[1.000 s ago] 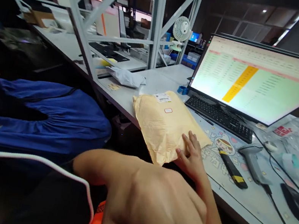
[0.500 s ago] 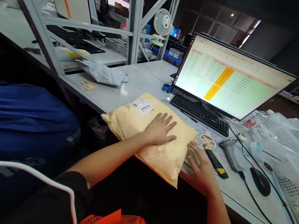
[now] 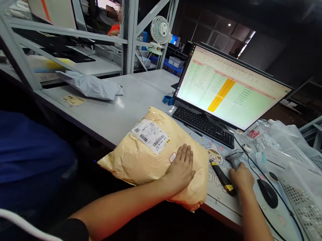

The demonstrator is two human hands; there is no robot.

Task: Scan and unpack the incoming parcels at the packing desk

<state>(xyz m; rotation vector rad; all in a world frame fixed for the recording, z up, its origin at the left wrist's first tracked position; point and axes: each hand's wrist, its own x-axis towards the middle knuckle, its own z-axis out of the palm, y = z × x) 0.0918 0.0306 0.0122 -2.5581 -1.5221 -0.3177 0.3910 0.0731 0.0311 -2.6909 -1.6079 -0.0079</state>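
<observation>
A puffy pale-yellow mailer parcel lies at the desk's front edge and juts over it. On its upper left face is a white shipping label with barcodes. My left hand rests flat on the parcel's right part, fingers stretched out and holding nothing. To the right, my right hand is wrapped around the handle of a grey barcode scanner, whose head points away from me. A black and yellow box cutter lies on the desk mat between the parcel and that hand.
A monitor showing a spreadsheet stands behind a black keyboard. A black mouse and the scanner's cable lie at right, beside plastic-covered white baskets. A grey plastic mailer lies at left near the metal frame.
My right hand has left the parcel's right edge, moved right and closed on the scanner. The parcel has shifted and its label faces me more. My left hand stays on it.
</observation>
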